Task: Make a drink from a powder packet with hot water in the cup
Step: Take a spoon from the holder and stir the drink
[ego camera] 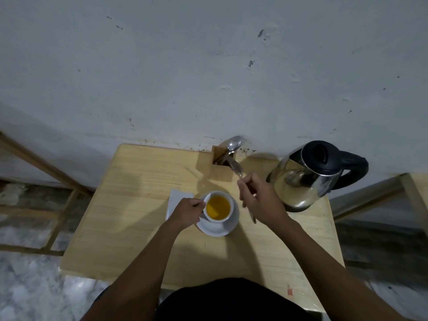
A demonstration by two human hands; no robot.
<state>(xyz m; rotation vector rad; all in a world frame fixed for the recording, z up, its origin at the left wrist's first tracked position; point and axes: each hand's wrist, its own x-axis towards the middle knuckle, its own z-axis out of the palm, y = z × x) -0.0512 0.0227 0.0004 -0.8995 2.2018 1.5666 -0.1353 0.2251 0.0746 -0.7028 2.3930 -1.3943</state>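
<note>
Progress: cup (pixel 217 208) already filled with yellow liquid, set on saucer (pixel 228 225); stirring judged left | left hand (pixel 188 212): fingers closed on cup handle | right hand (pixel 259 199): fingers clamped on spoon (pixel 239 171), held just right of cup | kettle (pixel 308 177) beyond right fingers on table (pixel 139 205)

Both bare forearms are reaching forward from the bottom of the view, converging toward the middle. Left hand (pixel 188 211) is curling closed, fingers (pixel 201 205) pinching the handle of the cup (pixel 217 208), knuckles up, wrist roughly straight. Right hand (pixel 260 200) is hovering higher and to the right, back of hand facing the camera, fingers pinched around the spoon (pixel 240 172) near its bowl end, thumb side toward the wall. The hands are sitting near each other, not touching.
</note>
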